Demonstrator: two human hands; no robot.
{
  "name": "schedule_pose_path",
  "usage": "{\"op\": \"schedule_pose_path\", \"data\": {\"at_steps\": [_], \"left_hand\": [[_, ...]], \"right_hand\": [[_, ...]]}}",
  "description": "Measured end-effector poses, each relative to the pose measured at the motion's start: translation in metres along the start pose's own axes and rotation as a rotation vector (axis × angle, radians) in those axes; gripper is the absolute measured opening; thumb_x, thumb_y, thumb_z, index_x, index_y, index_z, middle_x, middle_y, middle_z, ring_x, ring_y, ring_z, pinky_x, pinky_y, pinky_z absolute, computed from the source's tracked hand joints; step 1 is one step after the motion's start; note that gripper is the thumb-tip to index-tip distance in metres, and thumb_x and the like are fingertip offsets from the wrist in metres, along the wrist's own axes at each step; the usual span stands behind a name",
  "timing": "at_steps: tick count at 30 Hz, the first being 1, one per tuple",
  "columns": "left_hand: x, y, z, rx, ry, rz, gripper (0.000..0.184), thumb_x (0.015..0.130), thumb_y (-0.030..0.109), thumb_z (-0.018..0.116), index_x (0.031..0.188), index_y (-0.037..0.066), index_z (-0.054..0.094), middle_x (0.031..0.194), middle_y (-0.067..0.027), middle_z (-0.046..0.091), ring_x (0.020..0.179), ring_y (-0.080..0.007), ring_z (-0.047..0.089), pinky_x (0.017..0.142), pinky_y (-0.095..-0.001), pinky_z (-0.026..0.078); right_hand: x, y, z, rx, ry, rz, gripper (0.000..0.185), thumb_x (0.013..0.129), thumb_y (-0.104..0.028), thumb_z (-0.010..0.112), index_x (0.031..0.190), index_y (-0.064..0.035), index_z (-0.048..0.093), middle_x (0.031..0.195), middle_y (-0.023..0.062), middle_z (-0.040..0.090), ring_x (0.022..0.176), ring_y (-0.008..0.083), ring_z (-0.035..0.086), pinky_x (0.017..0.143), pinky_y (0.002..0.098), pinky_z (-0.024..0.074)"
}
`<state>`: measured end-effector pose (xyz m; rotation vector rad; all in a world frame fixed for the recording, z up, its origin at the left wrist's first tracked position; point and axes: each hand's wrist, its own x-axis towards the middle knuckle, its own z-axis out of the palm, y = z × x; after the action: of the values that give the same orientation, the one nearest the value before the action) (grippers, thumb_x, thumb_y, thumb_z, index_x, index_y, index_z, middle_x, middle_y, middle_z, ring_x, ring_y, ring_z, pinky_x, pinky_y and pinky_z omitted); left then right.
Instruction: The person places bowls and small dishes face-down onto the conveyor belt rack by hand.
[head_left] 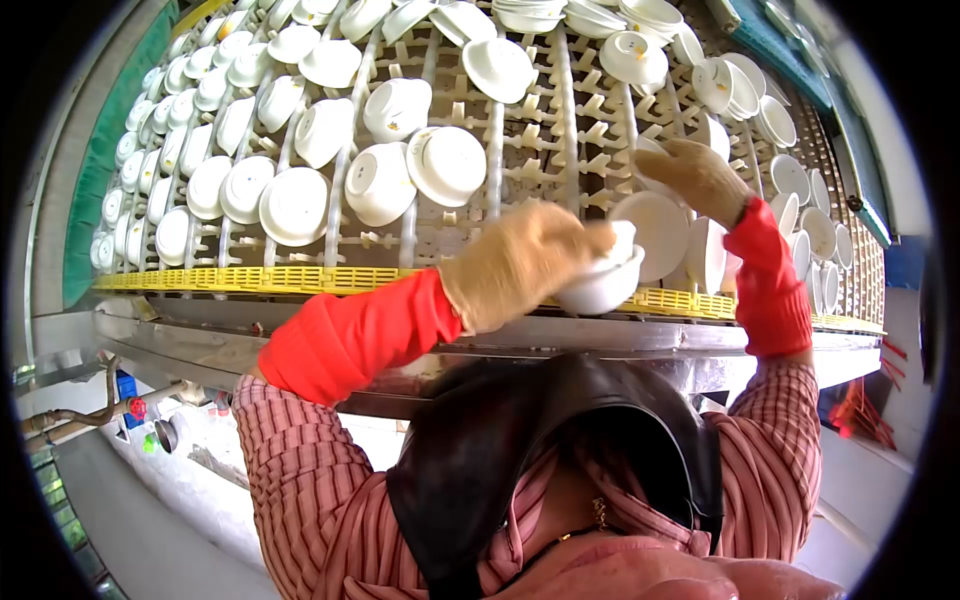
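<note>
My left hand, in a tan glove, has its fingers closed on white bowls at the conveyor's near edge. They look like two nested together, partly covered by the glove. My right hand, also gloved, reaches further over the belt, its fingers around the rim of a white bowl that is mostly hidden. Just below that hand, a larger round white dish leans on edge between the pegs. Another white dish stands to its right.
A pegged conveyor belt with a yellow edge strip carries rows of white bowls on the left. Plates and bowls stand in rows on the right. A metal ledge runs along the front; pipes are at lower left.
</note>
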<state>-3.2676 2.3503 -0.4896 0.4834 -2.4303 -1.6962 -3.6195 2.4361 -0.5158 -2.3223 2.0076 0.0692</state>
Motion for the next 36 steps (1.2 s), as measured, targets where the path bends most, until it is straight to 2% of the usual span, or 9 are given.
{"op": "schedule_pose_path", "data": {"at_steps": [1,5,10,11,13,18,22,26,36], "left_hand": [[0.008,-0.004,-0.006,0.000,0.085,-0.004,0.071,0.109,0.065,0.060,0.131,-0.001,0.073,0.116,-0.0186,0.075,0.108,-0.0247,0.075,0.090,-0.0376,0.064],[0.043,-0.048,-0.038,0.210,0.323,0.030,0.062,0.110,0.062,0.060,0.132,0.006,0.075,0.113,-0.0176,0.079,0.101,-0.0253,0.078,0.087,-0.0372,0.065],[0.060,-0.004,-0.035,1.335,0.372,-0.048,0.029,0.102,0.034,0.073,0.117,0.009,0.080,0.098,-0.0136,0.079,0.090,-0.0271,0.075,0.090,-0.0464,0.060],[0.065,-0.022,-0.056,1.506,0.594,0.377,0.034,0.099,0.040,0.078,0.116,0.011,0.079,0.098,-0.0125,0.080,0.087,-0.0228,0.075,0.101,-0.0441,0.054],[0.063,-0.030,-0.076,1.418,0.630,0.383,0.036,0.096,0.043,0.082,0.113,0.011,0.078,0.099,-0.0113,0.081,0.088,-0.0260,0.076,0.106,-0.0456,0.051],[0.064,-0.051,-0.086,0.887,0.688,-0.122,0.043,0.103,0.041,0.072,0.120,0.002,0.072,0.101,-0.0136,0.080,0.092,-0.0378,0.074,0.089,-0.0484,0.056],[0.124,-0.052,-0.107,0.439,0.669,-0.229,0.059,0.100,0.051,0.066,0.130,0.001,0.072,0.128,-0.0240,0.078,0.116,-0.0402,0.075,0.100,-0.0462,0.057],[0.201,-0.106,-0.108,0.151,1.098,-0.137,0.054,0.099,0.042,0.068,0.131,-0.001,0.073,0.117,-0.0202,0.079,0.102,-0.0342,0.074,0.097,-0.0430,0.056],[0.175,-0.064,-0.090,0.192,0.762,-0.127,0.045,0.099,0.042,0.070,0.120,0.002,0.077,0.110,-0.0192,0.080,0.100,-0.0344,0.073,0.096,-0.0412,0.056]], "right_hand": [[-0.017,0.020,0.014,-0.113,0.134,-0.116,0.022,0.110,-0.025,0.063,0.131,-0.0233,0.071,0.099,0.0115,0.072,0.094,0.0272,0.077,0.082,0.0382,0.0644],[-0.050,0.019,0.000,0.779,0.298,0.709,0.044,0.109,-0.043,0.068,0.138,-0.0102,0.072,0.117,0.0165,0.079,0.096,0.0262,0.081,0.081,0.0364,0.0661],[-0.030,0.024,-0.001,0.047,0.819,0.122,0.056,0.104,-0.033,0.079,0.147,0.0006,0.065,0.127,0.0177,0.078,0.114,0.0249,0.079,0.090,0.0367,0.0669],[-0.020,0.009,-0.008,0.197,0.758,0.186,0.056,0.104,-0.031,0.079,0.148,0.0007,0.064,0.128,0.0176,0.077,0.115,0.0247,0.079,0.091,0.0363,0.0668],[0.004,-0.001,-0.011,1.865,0.499,0.580,0.053,0.101,-0.017,0.078,0.150,-0.0030,0.063,0.133,0.0179,0.075,0.118,0.0254,0.078,0.095,0.0342,0.0657],[-0.014,0.007,0.015,0.392,0.716,0.436,0.053,0.105,-0.047,0.068,0.132,-0.0007,0.069,0.108,0.0166,0.081,0.097,0.0318,0.080,0.083,0.0450,0.0616],[-0.026,-0.004,-0.003,0.054,0.206,0.687,0.074,0.098,-0.042,0.078,0.158,-0.0052,0.055,0.115,0.0228,0.081,0.100,0.0405,0.079,0.089,0.0482,0.0625],[-0.042,0.044,0.045,0.119,0.263,0.648,0.077,0.097,-0.042,0.075,0.160,-0.0051,0.053,0.114,0.0254,0.079,0.103,0.0450,0.077,0.090,0.0526,0.0601],[-0.087,0.023,0.042,0.438,0.395,0.431,0.065,0.099,-0.038,0.077,0.154,-0.0066,0.060,0.115,0.0236,0.077,0.101,0.0420,0.077,0.089,0.0490,0.0595]]}}
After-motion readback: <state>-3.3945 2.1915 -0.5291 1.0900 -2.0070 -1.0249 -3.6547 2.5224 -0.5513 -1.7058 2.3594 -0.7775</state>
